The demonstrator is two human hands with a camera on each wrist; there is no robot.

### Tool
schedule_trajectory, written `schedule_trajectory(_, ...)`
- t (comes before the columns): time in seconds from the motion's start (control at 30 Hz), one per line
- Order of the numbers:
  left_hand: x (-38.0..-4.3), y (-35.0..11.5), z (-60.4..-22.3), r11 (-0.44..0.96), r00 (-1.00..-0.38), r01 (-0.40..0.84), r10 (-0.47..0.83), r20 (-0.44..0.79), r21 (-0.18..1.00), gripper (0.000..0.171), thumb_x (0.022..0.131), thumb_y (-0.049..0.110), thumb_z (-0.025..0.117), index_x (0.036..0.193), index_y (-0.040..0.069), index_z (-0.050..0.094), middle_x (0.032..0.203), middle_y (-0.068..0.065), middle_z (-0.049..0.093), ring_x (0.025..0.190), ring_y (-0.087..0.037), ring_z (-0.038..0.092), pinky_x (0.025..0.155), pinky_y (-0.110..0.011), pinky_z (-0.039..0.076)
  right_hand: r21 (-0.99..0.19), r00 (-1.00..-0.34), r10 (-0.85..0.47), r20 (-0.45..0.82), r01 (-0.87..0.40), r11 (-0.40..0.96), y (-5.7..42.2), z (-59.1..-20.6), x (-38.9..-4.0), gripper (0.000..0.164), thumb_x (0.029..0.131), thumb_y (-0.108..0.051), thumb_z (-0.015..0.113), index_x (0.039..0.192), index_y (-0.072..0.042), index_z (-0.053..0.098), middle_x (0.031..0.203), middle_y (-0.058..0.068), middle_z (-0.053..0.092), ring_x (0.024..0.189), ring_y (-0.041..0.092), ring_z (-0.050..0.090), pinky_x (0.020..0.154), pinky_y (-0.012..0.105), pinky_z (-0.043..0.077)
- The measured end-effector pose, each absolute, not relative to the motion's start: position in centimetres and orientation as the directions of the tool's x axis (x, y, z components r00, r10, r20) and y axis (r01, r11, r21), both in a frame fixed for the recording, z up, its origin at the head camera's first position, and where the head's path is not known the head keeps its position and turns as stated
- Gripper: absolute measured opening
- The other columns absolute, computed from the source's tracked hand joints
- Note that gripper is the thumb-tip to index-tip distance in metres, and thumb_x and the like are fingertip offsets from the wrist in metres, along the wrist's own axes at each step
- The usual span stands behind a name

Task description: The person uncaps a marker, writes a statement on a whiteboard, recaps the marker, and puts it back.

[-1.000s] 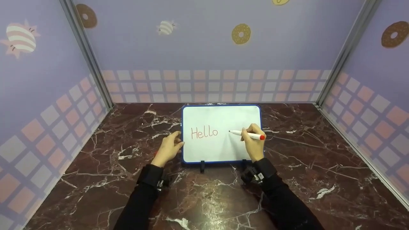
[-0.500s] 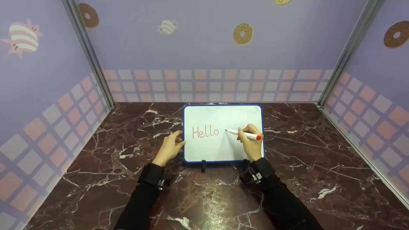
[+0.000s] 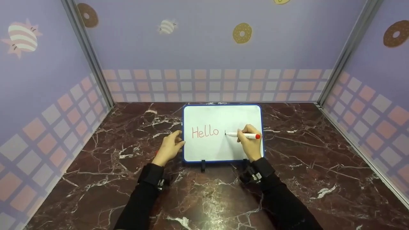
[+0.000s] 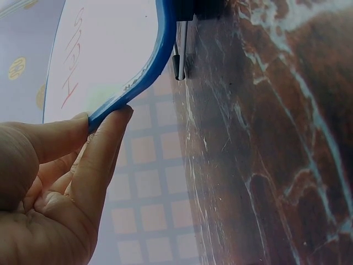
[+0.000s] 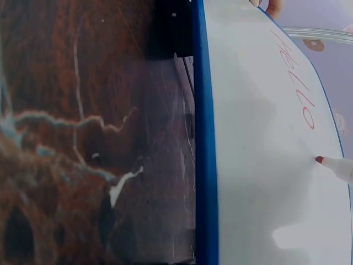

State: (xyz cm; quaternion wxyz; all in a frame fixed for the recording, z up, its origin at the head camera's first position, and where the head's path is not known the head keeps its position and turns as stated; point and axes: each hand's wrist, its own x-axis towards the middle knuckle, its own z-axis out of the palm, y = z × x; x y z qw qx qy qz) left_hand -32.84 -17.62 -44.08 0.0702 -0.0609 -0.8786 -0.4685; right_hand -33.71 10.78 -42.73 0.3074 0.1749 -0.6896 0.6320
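A whiteboard (image 3: 211,150) with a blue frame stands propped up, with "Hello" (image 3: 205,131) written on it in red. My left hand (image 3: 168,148) pinches the frame's left edge. In the left wrist view the thumb (image 4: 60,135) lies on the board's front and the fingers go behind it. My right hand (image 3: 250,143) grips a white marker (image 3: 233,134) with a red end, pen-like. Its tip (image 5: 319,159) is at the board just right of the word. A short faint stroke shows above the tip in the head view. The right hand is outside the right wrist view.
Black stand feet (image 3: 203,166) hold the board's lower edge. Under it is a dark red marble-patterned tabletop (image 3: 204,204). Lilac walls with checks and sweets (image 3: 198,48) enclose the back and both sides.
My right hand has moved the marker slightly left toward the word, then its tip a little down. A short stroke has appeared there. The left hand has stayed at the frame.
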Motion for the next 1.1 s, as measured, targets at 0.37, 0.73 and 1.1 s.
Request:
schedule_trajectory(0.37, -32.67, -17.68, -43.85, 0.560, -0.983, 0.172, 0.040, 0.180, 0.811, 0.045, 0.094, -0.005, 0.059, 0.137, -0.011, 0.047, 0.112, -0.033, 0.062, 0.100, -0.043, 0.068, 0.076, -0.042, 0.064, -0.758, -0.735, 0.186, 0.652, -0.641, 0.124, 11.20, -42.38, -33.69, 0.024, 0.081, 0.018, 0.055, 0.061, 0.014, 0.042, 0.054, 0.023, 0.053, 0.044, 0.013, 0.053, 0.043, 0.013, 0.037)
schedule_trajectory(0.73, -32.65, -17.69, -43.85, 0.562, -0.983, 0.171, 0.043, 0.178, 0.809, 0.045, 0.094, -0.004, 0.059, 0.137, -0.010, 0.047, 0.112, -0.033, 0.061, 0.099, -0.043, 0.068, 0.076, -0.042, 0.064, -0.779, -0.749, 0.219, 0.625, -0.619, 0.103, 11.33, -42.66, -33.86, 0.024, 0.087, 0.012, 0.059, 0.066, 0.015, 0.047, 0.059, 0.030, 0.056, 0.046, 0.016, 0.055, 0.043, 0.012, 0.036)
schedule_trajectory(1.1, -32.68, -17.65, -43.97, 0.554, -0.983, 0.173, 0.042, 0.180, 0.814, 0.045, 0.095, -0.004, 0.059, 0.138, -0.010, 0.047, 0.111, -0.031, 0.062, 0.099, -0.042, 0.068, 0.077, -0.044, 0.064, -0.762, -0.740, 0.185, 0.647, -0.630, 0.147, 11.58, -42.56, -34.00, 0.025, 0.081, 0.016, 0.058, 0.060, 0.013, 0.044, 0.053, 0.026, 0.053, 0.043, 0.013, 0.053, 0.043, 0.013, 0.033)
